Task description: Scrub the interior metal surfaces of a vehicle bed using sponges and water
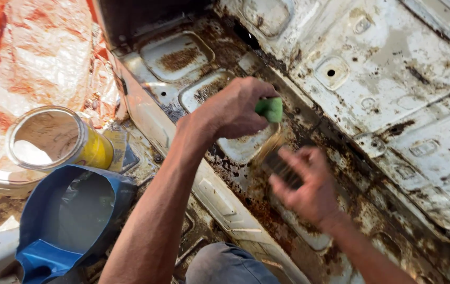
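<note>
Head view looks down on a rusty, white-painted sheet-metal floor panel (393, 79) with pressed ribs, dimples and small holes. Over its middle, the left hand (235, 108) has its fingers curled tight around the green plastic handle of a paintbrush (270, 109); the brush's pale bristles (268, 147) angle down toward the near right and look blurred, so whether they touch the metal cannot be told. Just near and to the right of those bristles, the right hand (306, 186) hangs palm-down above the rust-stained channel, its fingers loosely spread and blurred, holding nothing that can be made out.

On the left, well apart from both hands, stands an open round tin can with a yellow side (56, 141), with a pale liquid or powder inside. Touching its near side lies a blue plastic bag (72, 215), mouth open and dark within. Farther left stretches crinkled red-and-white plastic sheeting (30, 52). At the near edge, between the forearms, shows a grey cloth-covered knee (225, 265).
</note>
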